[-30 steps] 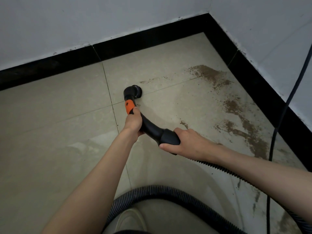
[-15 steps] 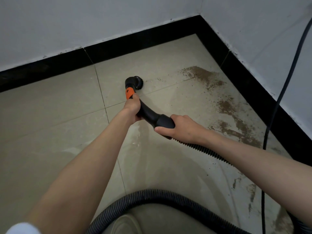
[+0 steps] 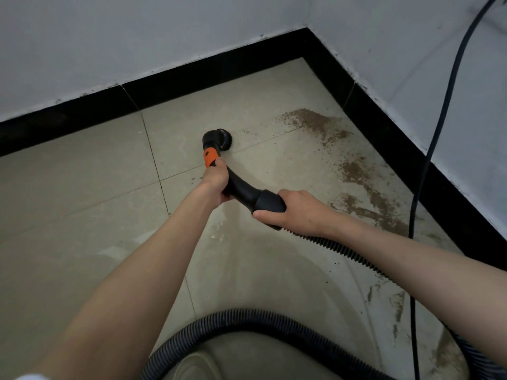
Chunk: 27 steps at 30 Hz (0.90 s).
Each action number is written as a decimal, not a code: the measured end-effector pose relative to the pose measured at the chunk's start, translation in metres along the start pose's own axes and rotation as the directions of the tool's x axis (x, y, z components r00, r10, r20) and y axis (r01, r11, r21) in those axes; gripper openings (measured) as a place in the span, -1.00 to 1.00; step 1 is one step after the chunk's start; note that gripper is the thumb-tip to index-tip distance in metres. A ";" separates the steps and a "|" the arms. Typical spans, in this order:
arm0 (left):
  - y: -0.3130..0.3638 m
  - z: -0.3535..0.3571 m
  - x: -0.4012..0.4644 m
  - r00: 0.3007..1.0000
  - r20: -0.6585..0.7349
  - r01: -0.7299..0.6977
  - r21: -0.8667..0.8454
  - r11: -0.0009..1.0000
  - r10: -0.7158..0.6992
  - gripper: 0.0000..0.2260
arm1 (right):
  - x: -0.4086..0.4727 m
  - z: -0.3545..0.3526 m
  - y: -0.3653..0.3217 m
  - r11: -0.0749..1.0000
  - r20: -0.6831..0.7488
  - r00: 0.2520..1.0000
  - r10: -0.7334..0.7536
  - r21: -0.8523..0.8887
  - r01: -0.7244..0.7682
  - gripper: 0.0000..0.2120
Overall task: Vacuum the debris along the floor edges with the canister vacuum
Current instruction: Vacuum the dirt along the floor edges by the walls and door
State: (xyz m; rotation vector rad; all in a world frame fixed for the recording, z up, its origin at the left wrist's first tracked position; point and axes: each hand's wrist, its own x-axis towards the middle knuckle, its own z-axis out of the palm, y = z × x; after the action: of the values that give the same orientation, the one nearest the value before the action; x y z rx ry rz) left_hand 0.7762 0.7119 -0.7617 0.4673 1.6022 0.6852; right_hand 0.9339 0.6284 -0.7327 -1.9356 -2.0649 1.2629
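Both hands on the curved black plastic vacuum handle (image 3: pixel 244 189)

Left hand (image 3: pixel 216 179) grips below the orange collar (image 3: pixel 210 157); right hand (image 3: pixel 295 212) wraps the cuff; round brush nozzle (image 3: pixel 223 138) rests on beige tiled floor (image 3: pixel 82 201) near brown debris (image 3: pixel 356 171).

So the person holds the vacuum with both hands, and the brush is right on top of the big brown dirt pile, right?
Not quite. Both hands do hold it: the left hand near the orange collar, the right hand at the hose end. But the head view shows the round brush on bare tile, left of the brown debris by the skirting, with only a few specks near it.
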 end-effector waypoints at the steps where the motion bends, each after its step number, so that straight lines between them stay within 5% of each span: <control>1: 0.003 0.001 0.001 1.000 0.002 -0.007 0.003 1.000 0.007 -0.56 | 0.004 -0.001 0.000 1.000 -0.005 1.000 -0.002 0.004 0.002 -0.56; 27: 0.007 0.039 -0.001 0.997 0.081 -0.009 0.050 0.999 0.005 -0.59 | -0.005 -0.014 0.027 0.997 -0.058 0.997 0.043 0.061 -0.039 -0.50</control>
State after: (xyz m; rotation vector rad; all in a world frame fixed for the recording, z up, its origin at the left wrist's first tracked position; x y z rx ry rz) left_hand 0.8142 0.7221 -0.7583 0.5310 1.5454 0.6247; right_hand 0.9650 0.6281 -0.7364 -1.9749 -1.9470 1.2433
